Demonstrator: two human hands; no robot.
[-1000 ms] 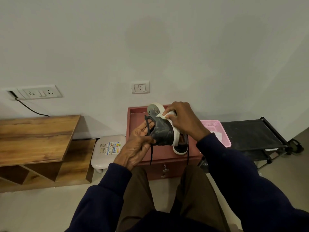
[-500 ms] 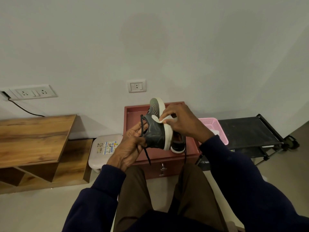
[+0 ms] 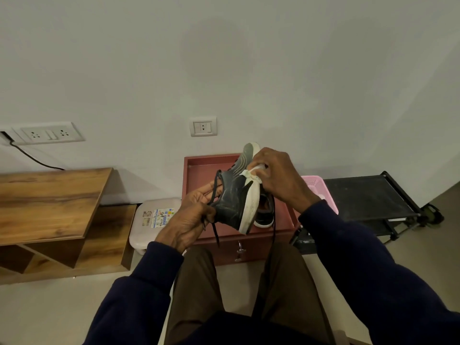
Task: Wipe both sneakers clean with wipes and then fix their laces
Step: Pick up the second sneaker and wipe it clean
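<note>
My left hand (image 3: 193,217) grips a dark grey sneaker (image 3: 232,197) with a white sole by its opening, holding it on its side above the red tray. Its black laces hang loose below the hand. My right hand (image 3: 278,179) pinches a white wipe (image 3: 252,174) against the sneaker's side near the sole. The second sneaker (image 3: 265,212), dark with a white sole, lies on the red tray (image 3: 199,170) behind the held one and is mostly hidden.
A pink basket (image 3: 316,183) stands right of the tray, next to a black rack (image 3: 368,197). A white plastic box (image 3: 154,215) sits left of the tray, beside a wooden shelf unit (image 3: 49,202). Wall sockets (image 3: 202,127) are above.
My right hand has slid the wipe along the sneaker's side by the sole. The sneaker has tilted a little in my left hand. The camera view has shifted slightly.
</note>
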